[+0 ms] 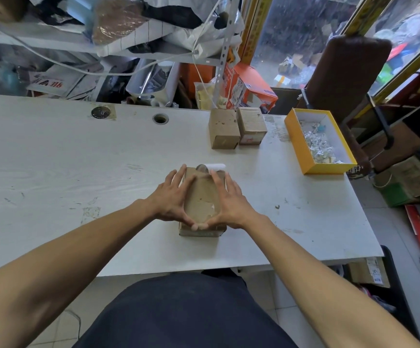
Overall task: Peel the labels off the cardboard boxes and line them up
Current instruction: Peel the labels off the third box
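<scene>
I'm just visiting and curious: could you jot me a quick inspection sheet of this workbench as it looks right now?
Surface: white table, scuffed, with two round holes near its far edge.
Job's things: cardboard box in front of the person, white label curling off its far end; two more boxes side by side, further back.
Clutter: yellow tray holding crumpled white scraps, on the right.
Hands: left hand and right hand hold the near box by its sides, thumbs meeting at the near edge.
Cables: white cord hanging under the shelf behind the table.
Surroundings: crowded shelf, brown chair, window.
</scene>
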### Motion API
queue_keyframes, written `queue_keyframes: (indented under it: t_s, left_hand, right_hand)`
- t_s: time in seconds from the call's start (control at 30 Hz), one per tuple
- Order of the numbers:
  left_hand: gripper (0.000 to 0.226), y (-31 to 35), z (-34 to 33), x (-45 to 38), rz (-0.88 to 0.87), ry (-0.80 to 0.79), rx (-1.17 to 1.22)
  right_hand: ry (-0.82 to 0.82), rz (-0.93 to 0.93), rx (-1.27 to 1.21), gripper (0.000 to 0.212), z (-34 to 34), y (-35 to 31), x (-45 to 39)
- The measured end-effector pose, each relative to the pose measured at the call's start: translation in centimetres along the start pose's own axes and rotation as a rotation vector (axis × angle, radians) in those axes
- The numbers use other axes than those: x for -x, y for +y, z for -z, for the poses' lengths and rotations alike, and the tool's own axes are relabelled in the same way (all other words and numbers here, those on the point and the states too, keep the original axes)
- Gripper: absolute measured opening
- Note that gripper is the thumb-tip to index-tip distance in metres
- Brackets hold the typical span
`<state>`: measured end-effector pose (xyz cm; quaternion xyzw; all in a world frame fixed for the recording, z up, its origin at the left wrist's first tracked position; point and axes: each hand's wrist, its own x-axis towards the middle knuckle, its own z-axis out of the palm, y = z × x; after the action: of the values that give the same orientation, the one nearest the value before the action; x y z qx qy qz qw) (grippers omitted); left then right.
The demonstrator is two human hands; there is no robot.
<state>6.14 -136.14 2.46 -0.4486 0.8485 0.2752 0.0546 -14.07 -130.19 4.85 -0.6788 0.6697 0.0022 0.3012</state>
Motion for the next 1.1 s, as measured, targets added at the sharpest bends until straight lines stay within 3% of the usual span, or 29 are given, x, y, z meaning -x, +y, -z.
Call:
queue_keyframes:
  t_s: [0.2, 0.3, 0.53, 0.67, 0.77, 0.93, 1.1]
  left_hand:
    - [0.151, -0.1, 0.2, -1.3, -0.039, 0.010, -0.006]
    - [0.138, -0.1, 0.6, -1.9, -0.061, 0.075, 0.040]
    - [0.076, 0.8, 1.9, -4.8, 0.059, 0.279, 0.095]
    - [0.058, 1.2, 2.6, -5.3, 0.119, 0.387, 0.191]
    - [0.075, 1.2, 2.2, -4.7, 0.113, 0.322, 0.199]
    - [0.144, 1.1, 1.4, -2.5, -0.019, 0.061, 0.092]
    - [0.158, 0.5, 0.4, -2.3, -0.149, -0.012, -0.064]
  right_hand:
    - [-0.055, 0.087, 0.105, 0.154, 0.8, 0.6, -2.9]
    - [-0.035, 0.099, 0.096, 0.153, 0.6, 0.7, -3.5]
    - [0.121, 0.061, 0.025, 0.107, 2.2, 0.8, -5.0]
    - [0.186, 0.068, 0.014, 0.094, 2.8, 0.8, -4.9]
    - [0.153, 0.031, -0.144, 0.114, 3.2, 1.3, -4.1]
    - [0.021, 0.063, -0.049, 0.150, 2.1, 1.6, -1.8]
    - [0.011, 0.099, 0.081, 0.156, 0.2, 0.8, -1.4]
